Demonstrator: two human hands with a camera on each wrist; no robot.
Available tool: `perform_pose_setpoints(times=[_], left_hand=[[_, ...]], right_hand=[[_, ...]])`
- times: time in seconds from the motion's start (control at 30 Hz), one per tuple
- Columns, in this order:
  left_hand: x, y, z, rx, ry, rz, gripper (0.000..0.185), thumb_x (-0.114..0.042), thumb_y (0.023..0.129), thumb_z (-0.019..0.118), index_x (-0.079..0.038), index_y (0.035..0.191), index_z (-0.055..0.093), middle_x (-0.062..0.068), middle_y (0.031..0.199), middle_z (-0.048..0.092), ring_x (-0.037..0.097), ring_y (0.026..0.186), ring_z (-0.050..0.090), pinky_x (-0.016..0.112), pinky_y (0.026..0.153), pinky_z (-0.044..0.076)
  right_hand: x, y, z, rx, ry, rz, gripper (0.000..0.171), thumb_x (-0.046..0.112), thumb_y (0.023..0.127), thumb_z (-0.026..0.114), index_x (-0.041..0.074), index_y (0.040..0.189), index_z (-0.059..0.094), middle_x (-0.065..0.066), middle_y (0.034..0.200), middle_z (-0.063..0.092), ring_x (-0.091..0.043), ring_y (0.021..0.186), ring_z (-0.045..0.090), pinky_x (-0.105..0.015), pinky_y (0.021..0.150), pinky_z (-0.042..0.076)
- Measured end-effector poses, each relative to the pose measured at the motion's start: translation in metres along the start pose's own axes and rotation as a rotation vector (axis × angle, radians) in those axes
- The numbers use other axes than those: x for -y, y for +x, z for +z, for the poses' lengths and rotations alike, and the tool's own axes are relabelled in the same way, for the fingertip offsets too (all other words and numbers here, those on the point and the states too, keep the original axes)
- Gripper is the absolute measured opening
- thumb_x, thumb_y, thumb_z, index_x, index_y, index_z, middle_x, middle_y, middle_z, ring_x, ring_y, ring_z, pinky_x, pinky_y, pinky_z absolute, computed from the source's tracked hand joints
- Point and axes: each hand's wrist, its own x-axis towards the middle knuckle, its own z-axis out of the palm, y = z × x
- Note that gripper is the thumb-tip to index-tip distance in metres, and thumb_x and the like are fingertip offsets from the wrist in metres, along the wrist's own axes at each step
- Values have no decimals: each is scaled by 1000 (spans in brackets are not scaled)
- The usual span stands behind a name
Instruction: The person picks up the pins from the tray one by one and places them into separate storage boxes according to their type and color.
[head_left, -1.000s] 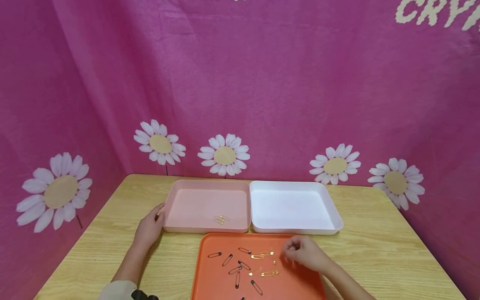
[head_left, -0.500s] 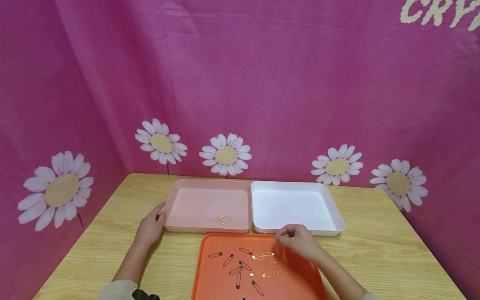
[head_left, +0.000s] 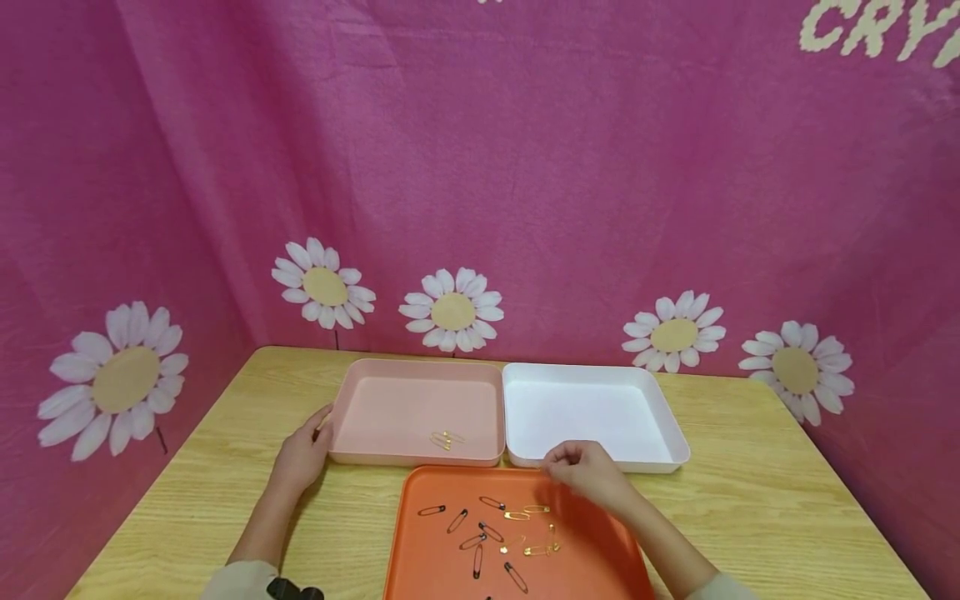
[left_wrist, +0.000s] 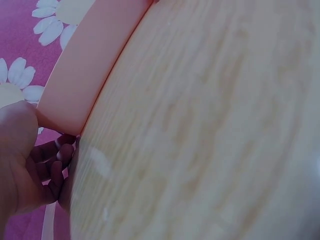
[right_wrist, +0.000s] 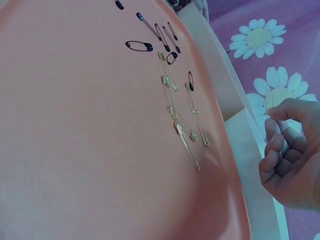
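Observation:
My right hand (head_left: 588, 475) is over the far edge of the orange tray (head_left: 592, 575), close to the white tray's near wall. Between thumb and forefinger it pinches a thin safety pin (right_wrist: 269, 102), seen in the right wrist view. Beside the pink tray (head_left: 420, 400), my left hand (head_left: 302, 454) grips its left side, the thumb at the rim and the fingers curled low by the corner in the left wrist view. Several black safety pins (head_left: 477, 561) and gold safety pins (head_left: 516, 516) lie scattered on the orange tray. A few gold pins (head_left: 447, 439) lie in the pink tray.
The white tray (head_left: 592, 412) stands right against the pink one, with bare floor showing. All three trays are on a wooden table (head_left: 772, 483). A magenta curtain (head_left: 525, 167) with daisies hangs behind and at the left.
My right hand has moved up and left from the orange tray's right part to its far edge, carrying the safety pin. The left hand stays at the pink tray.

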Motion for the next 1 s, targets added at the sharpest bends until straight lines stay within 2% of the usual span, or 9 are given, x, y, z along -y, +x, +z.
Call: perform_pose_setpoints(times=[0.2, 0.43, 0.77, 1.0], left_hand=[[-1, 0, -1, -4, -13, 5, 46, -25, 100, 35, -4, 141, 38, 26, 106, 60, 35, 95, 55, 52, 89, 41], [-3, -1, -2, -6, -11, 9, 46, -26, 100, 36, -3, 141, 38, 27, 107, 59, 37, 97, 54, 54, 91, 40], [-3, -2, -2, -5, -14, 5, 45, -23, 100, 38, -3, 140, 39, 21, 93, 58, 34, 91, 51, 51, 89, 40], [-4, -2, -2, -6, -19, 3, 45, -23, 100, 36, -4, 141, 38, 26, 104, 59, 37, 98, 52, 54, 94, 39]], right_hand=[[8, 4, 4, 1, 17, -16, 21, 14, 85, 64, -6, 92, 64, 3, 68, 51, -8, 57, 42, -20, 50, 38], [9, 13, 11, -23, 10, -18, 18, 14, 84, 66, -4, 88, 65, 4, 64, 50, -9, 55, 41, -21, 49, 37], [17, 25, 19, -42, -3, -19, 15, 14, 84, 65, -1, 86, 66, 3, 62, 52, -10, 56, 43, -22, 50, 37], [25, 34, 24, -39, -9, -33, 14, 12, 84, 63, -1, 86, 66, 3, 61, 52, -9, 53, 37, -20, 48, 30]])
